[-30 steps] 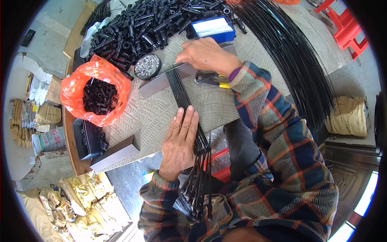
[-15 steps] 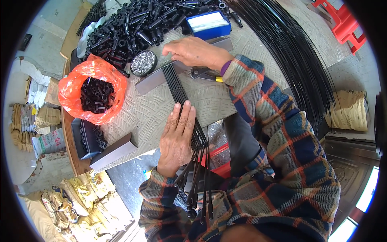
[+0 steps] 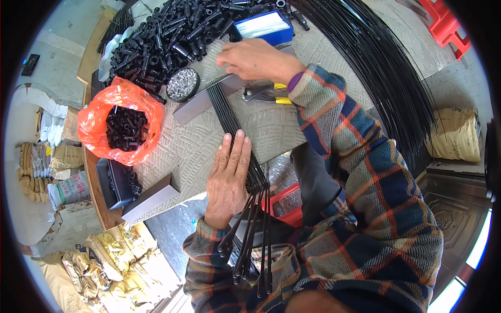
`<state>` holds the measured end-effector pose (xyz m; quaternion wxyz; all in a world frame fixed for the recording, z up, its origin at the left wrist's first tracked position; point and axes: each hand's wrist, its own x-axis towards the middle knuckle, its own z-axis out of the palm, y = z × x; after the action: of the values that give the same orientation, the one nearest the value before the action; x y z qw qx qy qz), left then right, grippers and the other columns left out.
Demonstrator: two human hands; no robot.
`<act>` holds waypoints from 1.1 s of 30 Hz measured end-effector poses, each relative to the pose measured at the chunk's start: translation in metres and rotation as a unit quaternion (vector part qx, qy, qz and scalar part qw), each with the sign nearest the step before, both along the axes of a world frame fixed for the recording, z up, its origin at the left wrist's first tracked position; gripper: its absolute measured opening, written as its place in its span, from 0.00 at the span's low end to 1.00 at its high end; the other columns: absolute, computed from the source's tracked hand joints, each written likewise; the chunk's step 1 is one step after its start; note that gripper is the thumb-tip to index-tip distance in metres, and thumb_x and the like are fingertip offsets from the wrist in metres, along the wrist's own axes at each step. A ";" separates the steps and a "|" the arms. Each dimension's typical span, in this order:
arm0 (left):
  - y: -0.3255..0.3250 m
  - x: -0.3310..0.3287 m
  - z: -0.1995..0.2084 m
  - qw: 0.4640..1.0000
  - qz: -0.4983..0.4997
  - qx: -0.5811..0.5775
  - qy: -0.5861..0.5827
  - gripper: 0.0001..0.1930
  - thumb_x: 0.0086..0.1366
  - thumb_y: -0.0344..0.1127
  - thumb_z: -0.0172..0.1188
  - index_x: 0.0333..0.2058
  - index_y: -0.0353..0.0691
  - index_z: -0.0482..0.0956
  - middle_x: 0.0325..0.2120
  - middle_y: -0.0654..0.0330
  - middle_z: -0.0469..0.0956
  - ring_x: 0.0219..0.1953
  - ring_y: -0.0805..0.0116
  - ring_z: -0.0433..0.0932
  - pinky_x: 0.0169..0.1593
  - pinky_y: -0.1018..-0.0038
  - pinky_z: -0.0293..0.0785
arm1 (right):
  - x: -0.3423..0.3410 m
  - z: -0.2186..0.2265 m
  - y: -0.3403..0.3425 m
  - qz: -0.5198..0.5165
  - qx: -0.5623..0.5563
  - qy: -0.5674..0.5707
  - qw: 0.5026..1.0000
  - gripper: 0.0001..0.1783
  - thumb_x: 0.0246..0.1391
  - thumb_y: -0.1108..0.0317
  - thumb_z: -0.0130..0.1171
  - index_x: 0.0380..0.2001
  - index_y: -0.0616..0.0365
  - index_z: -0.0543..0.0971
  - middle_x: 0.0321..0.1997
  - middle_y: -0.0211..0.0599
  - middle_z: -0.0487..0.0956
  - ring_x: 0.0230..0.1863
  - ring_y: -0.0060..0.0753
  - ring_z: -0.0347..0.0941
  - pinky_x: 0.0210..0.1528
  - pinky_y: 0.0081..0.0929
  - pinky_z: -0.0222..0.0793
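My left hand [image 3: 227,180] lies flat, fingers stretched out together, on a row of thin black cables [image 3: 223,110] side by side on the table. Their thicker lower ends hang over the near edge toward my lap. At the far end, the cable tips rest across a grey metal bar [image 3: 190,108]. Just above those tips hovers my right hand [image 3: 255,61], fingers bent and drawn together; whatever they may pinch is too small to make out. Close by are a round dish of small silvery parts [image 3: 183,84] and pliers with yellow handles [image 3: 258,94].
A heap of black tubular parts [image 3: 172,36] covers the far left, beside a blue box of white sticks [image 3: 265,28]. An orange plastic bag [image 3: 148,107] holds more black pieces. Long black cables [image 3: 376,68] sweep down the right. A metal angle piece [image 3: 151,201] sits at the near edge.
My right hand has shifted slightly right over the cable tips, its fingers more curled in. My left hand stays flat on the cables. The whole view has tilted a little.
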<state>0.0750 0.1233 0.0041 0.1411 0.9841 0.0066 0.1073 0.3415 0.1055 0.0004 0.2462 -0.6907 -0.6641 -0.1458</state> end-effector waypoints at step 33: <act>0.005 0.004 -0.035 0.986 0.023 0.087 -0.139 0.41 0.44 0.54 0.63 0.55 0.39 0.63 0.57 0.57 0.61 0.59 0.57 0.59 0.56 0.69 0.64 | 0.075 0.035 -0.012 -0.211 -0.147 -0.052 0.965 0.07 0.42 0.66 0.53 0.25 0.54 0.79 0.32 0.41 0.77 0.37 0.43 0.75 0.36 0.39 0.71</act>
<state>0.0785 0.1284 -0.0307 0.0517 0.9679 -0.0001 0.2461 0.4169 0.0937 0.0358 0.0711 -0.8352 -0.5294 -0.1310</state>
